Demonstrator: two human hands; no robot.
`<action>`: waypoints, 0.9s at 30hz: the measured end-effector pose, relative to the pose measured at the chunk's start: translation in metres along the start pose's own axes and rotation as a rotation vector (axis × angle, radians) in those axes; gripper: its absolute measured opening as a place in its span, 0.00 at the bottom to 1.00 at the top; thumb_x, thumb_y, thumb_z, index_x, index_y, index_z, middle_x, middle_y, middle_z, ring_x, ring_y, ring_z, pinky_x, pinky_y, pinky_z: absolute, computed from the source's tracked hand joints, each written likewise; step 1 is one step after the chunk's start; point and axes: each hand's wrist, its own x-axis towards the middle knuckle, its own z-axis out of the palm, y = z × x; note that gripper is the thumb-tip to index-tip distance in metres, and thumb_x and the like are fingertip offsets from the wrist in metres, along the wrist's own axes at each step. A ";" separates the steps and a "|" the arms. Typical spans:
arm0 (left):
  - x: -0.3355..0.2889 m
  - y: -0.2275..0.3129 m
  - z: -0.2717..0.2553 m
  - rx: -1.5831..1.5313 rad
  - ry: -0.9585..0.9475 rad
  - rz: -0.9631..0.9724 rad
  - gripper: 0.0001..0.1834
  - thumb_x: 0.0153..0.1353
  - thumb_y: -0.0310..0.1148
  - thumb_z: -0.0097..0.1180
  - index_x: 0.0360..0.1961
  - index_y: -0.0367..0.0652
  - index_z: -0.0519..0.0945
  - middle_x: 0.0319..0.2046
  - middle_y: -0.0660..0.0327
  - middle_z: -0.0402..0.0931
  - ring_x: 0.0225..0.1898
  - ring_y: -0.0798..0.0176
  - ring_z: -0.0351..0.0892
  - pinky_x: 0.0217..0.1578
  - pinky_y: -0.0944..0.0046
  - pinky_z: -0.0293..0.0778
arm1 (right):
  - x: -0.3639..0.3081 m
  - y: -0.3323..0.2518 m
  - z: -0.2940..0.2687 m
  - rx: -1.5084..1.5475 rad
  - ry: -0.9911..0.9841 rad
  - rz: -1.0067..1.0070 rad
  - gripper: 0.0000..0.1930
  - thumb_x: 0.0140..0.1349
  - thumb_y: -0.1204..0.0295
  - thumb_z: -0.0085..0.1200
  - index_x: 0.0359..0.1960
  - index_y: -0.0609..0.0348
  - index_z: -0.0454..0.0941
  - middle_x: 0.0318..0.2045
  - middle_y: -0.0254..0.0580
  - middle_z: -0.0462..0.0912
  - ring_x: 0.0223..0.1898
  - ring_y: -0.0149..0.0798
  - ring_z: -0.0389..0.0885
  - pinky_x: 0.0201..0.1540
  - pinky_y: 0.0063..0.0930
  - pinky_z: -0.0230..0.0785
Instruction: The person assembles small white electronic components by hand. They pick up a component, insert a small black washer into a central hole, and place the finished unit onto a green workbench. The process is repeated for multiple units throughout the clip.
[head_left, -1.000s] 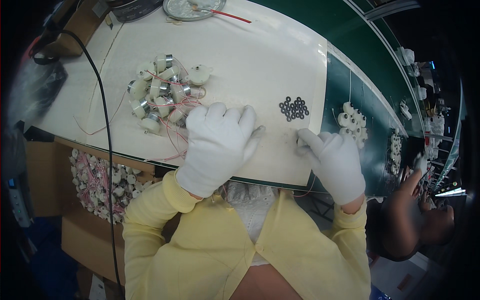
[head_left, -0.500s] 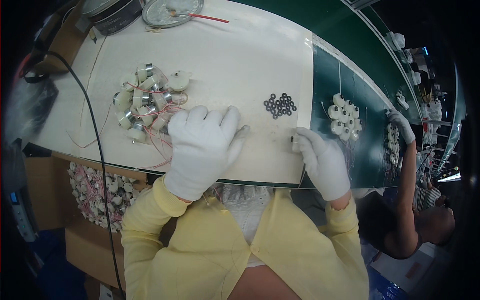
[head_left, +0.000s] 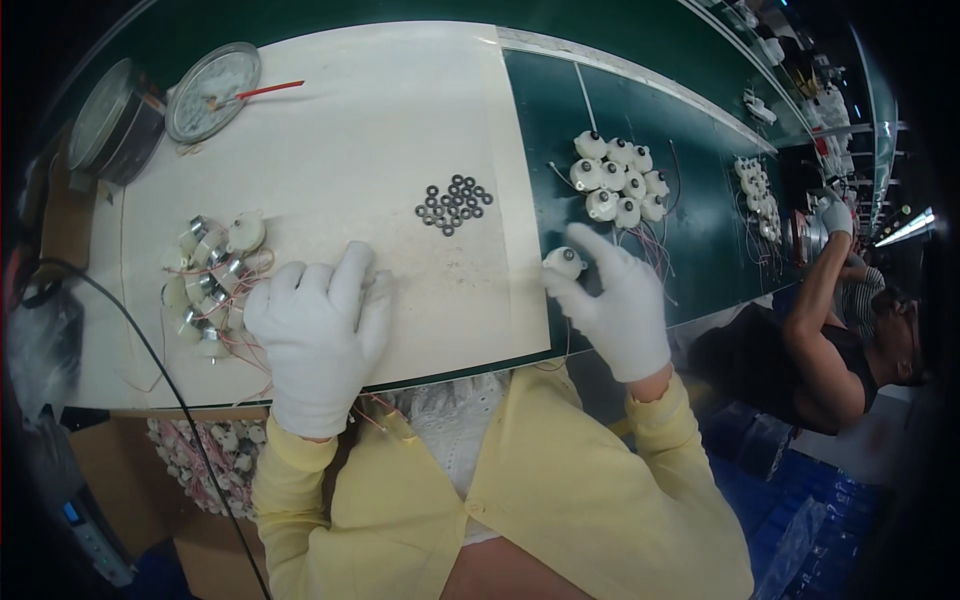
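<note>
My right hand [head_left: 615, 300], in a white glove, holds a small white round-cased motor [head_left: 565, 262] between thumb and forefinger. A dark piece sits on the motor's top, and a thin wire hangs below it. Beyond that hand stands a cluster of similar white motors [head_left: 628, 183] with black tops on the green mat. My gloved left hand [head_left: 318, 330] rests at the right side of a heap of silver-and-white motors [head_left: 205, 285] with pink wires. Its forefinger is stretched out and the other fingers are loosely bent, with nothing visible in them.
Several black rings [head_left: 455, 205] lie mid-table on the white sheet [head_left: 390, 110]. Far left are a round tin [head_left: 115, 120] and a lid [head_left: 212, 92] with a red-handled brush. A black cable [head_left: 130, 330] crosses the left. A co-worker [head_left: 800, 350] sits at right, near more motors [head_left: 758, 195].
The view has shifted to the right. My right hand has carried the motor from the white sheet's edge over to the green mat, nearer the cluster. My left hand remains beside the heap.
</note>
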 end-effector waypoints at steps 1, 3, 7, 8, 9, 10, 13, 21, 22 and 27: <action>0.001 0.000 0.001 0.001 0.017 0.009 0.12 0.56 0.34 0.69 0.42 0.48 0.87 0.22 0.62 0.73 0.27 0.58 0.75 0.31 0.55 0.66 | -0.003 0.009 0.010 -0.026 0.019 -0.057 0.26 0.54 0.56 0.75 0.50 0.55 0.83 0.25 0.40 0.80 0.23 0.44 0.80 0.28 0.38 0.70; 0.000 -0.001 0.002 -0.002 0.023 0.014 0.12 0.56 0.34 0.69 0.42 0.48 0.87 0.22 0.62 0.72 0.27 0.58 0.75 0.31 0.56 0.66 | -0.004 0.013 0.014 0.008 0.063 -0.086 0.25 0.53 0.57 0.76 0.49 0.54 0.83 0.25 0.39 0.81 0.23 0.44 0.80 0.28 0.38 0.71; 0.000 0.000 0.001 -0.006 0.012 0.010 0.12 0.56 0.33 0.70 0.42 0.48 0.87 0.21 0.63 0.72 0.26 0.57 0.74 0.30 0.55 0.66 | -0.009 0.026 0.004 0.160 0.102 0.087 0.23 0.51 0.64 0.76 0.48 0.54 0.84 0.28 0.40 0.83 0.26 0.43 0.82 0.31 0.37 0.73; -0.001 0.000 0.000 -0.011 0.007 0.007 0.13 0.55 0.33 0.70 0.43 0.48 0.87 0.22 0.63 0.72 0.26 0.57 0.75 0.31 0.55 0.66 | -0.009 0.028 -0.001 0.102 0.153 0.091 0.22 0.52 0.66 0.76 0.47 0.55 0.84 0.29 0.41 0.83 0.26 0.44 0.82 0.31 0.37 0.73; -0.002 -0.001 0.000 -0.015 0.001 0.004 0.13 0.55 0.33 0.70 0.43 0.48 0.87 0.22 0.63 0.72 0.27 0.57 0.75 0.31 0.55 0.66 | -0.008 0.031 -0.007 0.043 0.206 0.096 0.21 0.52 0.67 0.75 0.47 0.55 0.84 0.29 0.42 0.84 0.26 0.44 0.82 0.31 0.38 0.73; -0.002 -0.001 0.001 -0.019 -0.005 -0.001 0.13 0.55 0.32 0.70 0.43 0.48 0.87 0.22 0.63 0.73 0.27 0.57 0.75 0.32 0.55 0.66 | -0.007 0.037 -0.009 -0.013 0.276 0.041 0.22 0.53 0.70 0.74 0.51 0.57 0.84 0.30 0.42 0.84 0.26 0.41 0.82 0.31 0.35 0.73; -0.003 -0.008 0.003 -0.122 0.023 0.043 0.15 0.55 0.32 0.70 0.46 0.48 0.87 0.23 0.64 0.73 0.28 0.57 0.74 0.33 0.55 0.66 | -0.014 0.047 -0.012 0.113 0.187 0.328 0.27 0.57 0.75 0.69 0.61 0.60 0.81 0.33 0.43 0.85 0.28 0.35 0.83 0.33 0.30 0.74; -0.008 -0.011 0.004 -0.236 -0.007 0.063 0.20 0.56 0.30 0.68 0.52 0.48 0.85 0.27 0.67 0.74 0.34 0.57 0.74 0.40 0.53 0.66 | -0.017 0.071 -0.004 0.254 0.254 0.474 0.24 0.64 0.83 0.59 0.64 0.63 0.79 0.39 0.51 0.89 0.34 0.34 0.87 0.40 0.30 0.77; -0.008 -0.011 0.004 -0.245 -0.010 0.068 0.20 0.56 0.30 0.68 0.52 0.48 0.85 0.28 0.66 0.75 0.34 0.57 0.75 0.41 0.53 0.66 | -0.017 0.072 -0.006 0.208 0.221 0.498 0.23 0.64 0.83 0.59 0.63 0.63 0.79 0.39 0.52 0.89 0.35 0.34 0.88 0.40 0.30 0.77; -0.008 -0.016 -0.001 -0.425 0.055 0.190 0.22 0.56 0.35 0.68 0.53 0.44 0.84 0.30 0.65 0.78 0.35 0.56 0.77 0.41 0.54 0.68 | -0.018 0.068 -0.031 0.083 0.281 0.262 0.19 0.66 0.82 0.59 0.59 0.65 0.82 0.38 0.50 0.89 0.33 0.34 0.86 0.39 0.30 0.77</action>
